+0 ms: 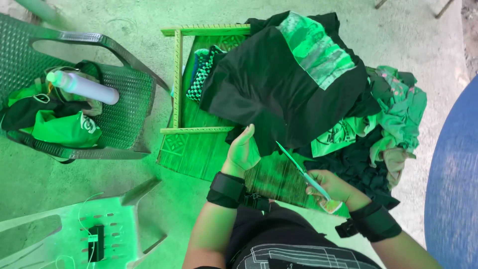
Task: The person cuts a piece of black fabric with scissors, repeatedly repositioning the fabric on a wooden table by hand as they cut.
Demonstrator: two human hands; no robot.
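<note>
The left hand [242,149] is pinching the lower edge of a black garment [279,84], its grip closed on the fabric with the thumb lying on top and the fingers tucked beneath the hem. The right hand [332,188] is holding a pair of scissors [303,174], its grip wrapped tight through the handles, with the long blades slanting up and away from it toward the cloth edge just beside the left hand's grip. How far the blades are parted is too fine to make out; the tip is sitting right at the black hem. Both wrists are wearing dark straps.

The black garment is spreading out above and beyond the left grip, draped over a woven mat [204,149] and a wooden frame [178,74], and a pale patterned panel [316,47] is lying across its far side. Beyond the right grip, a heap of mixed clothes [393,114] is piling up, touching the black garment. A checked cloth [201,72] is peeking out from under the garment, past the left grip.

Well off to the outer side of the left hand, a plastic chair [124,99] is carrying bags [59,127] and a pale bottle [82,85] lying on its side. Nearer the person, a second pale chair [74,234] is bearing a small dark device [96,242].
</note>
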